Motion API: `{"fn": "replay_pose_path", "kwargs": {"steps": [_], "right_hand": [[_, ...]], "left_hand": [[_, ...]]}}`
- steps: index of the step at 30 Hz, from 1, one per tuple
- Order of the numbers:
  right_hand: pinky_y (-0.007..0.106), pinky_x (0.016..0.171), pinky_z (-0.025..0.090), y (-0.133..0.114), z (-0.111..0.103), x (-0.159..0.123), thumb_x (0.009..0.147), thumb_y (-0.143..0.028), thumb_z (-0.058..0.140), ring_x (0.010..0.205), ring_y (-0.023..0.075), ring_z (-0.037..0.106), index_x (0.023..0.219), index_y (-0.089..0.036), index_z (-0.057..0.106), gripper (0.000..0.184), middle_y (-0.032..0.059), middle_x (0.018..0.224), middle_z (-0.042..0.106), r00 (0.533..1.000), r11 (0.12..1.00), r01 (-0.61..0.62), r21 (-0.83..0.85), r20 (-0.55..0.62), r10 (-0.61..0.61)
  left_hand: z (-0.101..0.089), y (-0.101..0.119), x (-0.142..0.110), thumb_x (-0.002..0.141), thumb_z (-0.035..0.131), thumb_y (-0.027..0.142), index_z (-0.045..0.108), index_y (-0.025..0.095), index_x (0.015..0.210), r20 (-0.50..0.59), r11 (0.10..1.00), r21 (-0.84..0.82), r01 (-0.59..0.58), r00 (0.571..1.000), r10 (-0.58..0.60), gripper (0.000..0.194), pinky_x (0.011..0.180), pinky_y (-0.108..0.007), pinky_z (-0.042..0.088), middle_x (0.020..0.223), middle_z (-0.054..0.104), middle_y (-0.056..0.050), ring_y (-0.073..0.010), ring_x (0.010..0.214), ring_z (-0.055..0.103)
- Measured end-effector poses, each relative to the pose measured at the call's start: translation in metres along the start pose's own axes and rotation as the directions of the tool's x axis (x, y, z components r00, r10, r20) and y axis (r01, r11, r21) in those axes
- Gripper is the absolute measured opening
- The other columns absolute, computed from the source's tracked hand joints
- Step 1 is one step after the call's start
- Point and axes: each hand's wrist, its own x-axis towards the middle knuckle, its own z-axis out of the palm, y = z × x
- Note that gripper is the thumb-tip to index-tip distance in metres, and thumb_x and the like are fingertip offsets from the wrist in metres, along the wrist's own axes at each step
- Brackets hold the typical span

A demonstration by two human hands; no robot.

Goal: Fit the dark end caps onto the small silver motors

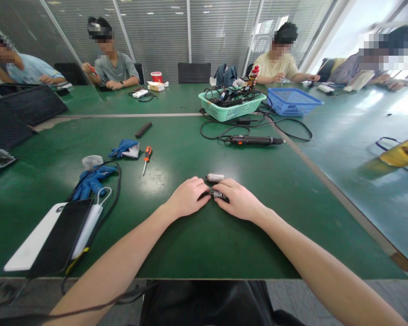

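Note:
My left hand (189, 198) and my right hand (240, 198) meet over the table, close to its near side. Between their fingertips is a small metal-and-black part (219, 194). Both hands are closed on it, the right at its metal end and the left at a dark piece on the other side. Fingers cover much of the part, so its exact kind is hidden. Just beyond it lies a silver cylinder (215, 177), which looks like a small motor, close to the fingers of both hands.
An orange-handled screwdriver (147, 156), blue gloves (94, 181) and a phone (63, 233) lie left. Beyond my hands are a black electric screwdriver (255, 141) with its cable, a green basket (229, 111) of tools and a blue basket (294, 103). Several people sit around the table.

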Motion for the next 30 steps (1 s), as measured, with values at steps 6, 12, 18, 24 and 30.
{"fn": "replay_pose_path", "kwargs": {"steps": [6, 12, 18, 24, 30], "right_hand": [[0.045, 0.095, 0.054, -0.003, -0.008, -0.002, 0.088, -0.017, 0.061, 0.106, 0.0282, 0.064, 0.115, -0.022, 0.065, 0.027, 0.0109, 0.112, 0.068, 0.999, 1.000, 0.014, 0.024, 0.046, -0.015], [0.042, 0.090, 0.054, -0.003, -0.008, -0.003, 0.087, -0.020, 0.064, 0.101, 0.0270, 0.064, 0.112, -0.022, 0.064, 0.025, 0.0100, 0.107, 0.067, 0.998, 0.999, 0.018, 0.043, 0.057, -0.021], [0.042, 0.087, 0.054, -0.001, -0.004, -0.003, 0.089, -0.026, 0.066, 0.099, 0.0268, 0.064, 0.111, -0.023, 0.064, 0.023, 0.0095, 0.107, 0.068, 0.999, 0.998, 0.012, 0.062, 0.042, -0.015], [0.041, 0.088, 0.054, -0.002, -0.004, -0.002, 0.089, -0.024, 0.065, 0.100, 0.0264, 0.064, 0.108, -0.023, 0.064, 0.019, 0.0091, 0.105, 0.068, 0.999, 0.997, 0.012, 0.070, 0.043, -0.015], [0.042, 0.090, 0.054, -0.003, -0.004, -0.002, 0.089, -0.023, 0.064, 0.102, 0.0263, 0.064, 0.108, -0.022, 0.064, 0.019, 0.0095, 0.106, 0.068, 0.999, 0.997, 0.015, 0.079, 0.035, -0.018]], "left_hand": [[0.000, 0.001, -0.002, 0.098, 0.057, 0.036, 0.068, 0.018, 0.101, 0.017, 0.999, -0.026, -0.031, 0.999, 0.032, 0.021, 0.086, -0.037, 0.048, 0.096, 0.064, -0.008, -0.0229, 0.095, 0.058], [-0.002, 0.006, -0.002, 0.096, 0.058, 0.034, 0.067, 0.018, 0.101, 0.029, 0.998, -0.040, -0.039, 0.999, 0.040, 0.019, 0.083, -0.036, 0.048, 0.095, 0.065, -0.007, -0.0227, 0.094, 0.059], [0.000, 0.010, -0.001, 0.094, 0.059, 0.032, 0.065, 0.019, 0.097, 0.032, 0.998, -0.058, -0.025, 0.999, 0.027, 0.015, 0.080, -0.036, 0.049, 0.091, 0.065, -0.006, -0.0219, 0.089, 0.060], [0.000, 0.010, 0.000, 0.093, 0.061, 0.030, 0.063, 0.019, 0.093, 0.019, 0.998, -0.057, -0.010, 1.000, 0.011, 0.012, 0.077, -0.035, 0.048, 0.090, 0.066, -0.005, -0.0211, 0.087, 0.060], [0.000, 0.009, -0.002, 0.092, 0.061, 0.027, 0.061, 0.019, 0.093, 0.007, 0.997, -0.077, -0.019, 1.000, 0.020, 0.008, 0.076, -0.034, 0.048, 0.092, 0.066, -0.005, -0.0207, 0.087, 0.060]]}}
